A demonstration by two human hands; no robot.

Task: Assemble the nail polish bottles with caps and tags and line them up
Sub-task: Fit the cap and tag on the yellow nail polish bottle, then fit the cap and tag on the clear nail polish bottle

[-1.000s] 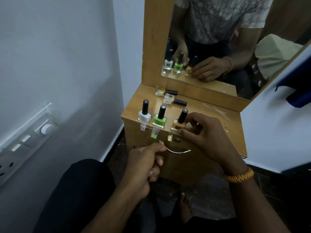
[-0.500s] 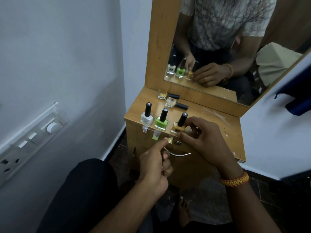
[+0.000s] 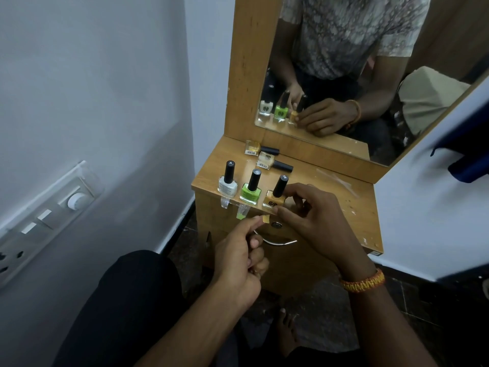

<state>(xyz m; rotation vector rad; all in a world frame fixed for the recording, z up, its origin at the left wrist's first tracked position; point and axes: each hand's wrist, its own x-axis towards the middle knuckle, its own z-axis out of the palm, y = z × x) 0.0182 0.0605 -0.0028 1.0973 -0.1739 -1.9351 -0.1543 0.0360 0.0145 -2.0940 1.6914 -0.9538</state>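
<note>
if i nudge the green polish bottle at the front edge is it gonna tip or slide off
The green bottle probably tips fairly easily: its tall black cap rises over a small base. It stands right at the table's front edge, with its tag hanging over, so a forward push would likely send it off. It looks like glass, so a fall could break it.

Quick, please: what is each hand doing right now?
Left hand: touches the orange tag.
Right hand: grips the orange nail polish bottle.

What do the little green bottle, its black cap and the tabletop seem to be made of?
Green bottle: probably glass, glossy and see-through at its edges. Its black cap: likely smooth plastic with a dull sheen. Tabletop: seemingly wood-look laminate board, printed grain, chipped white specks near the edge.
</note>
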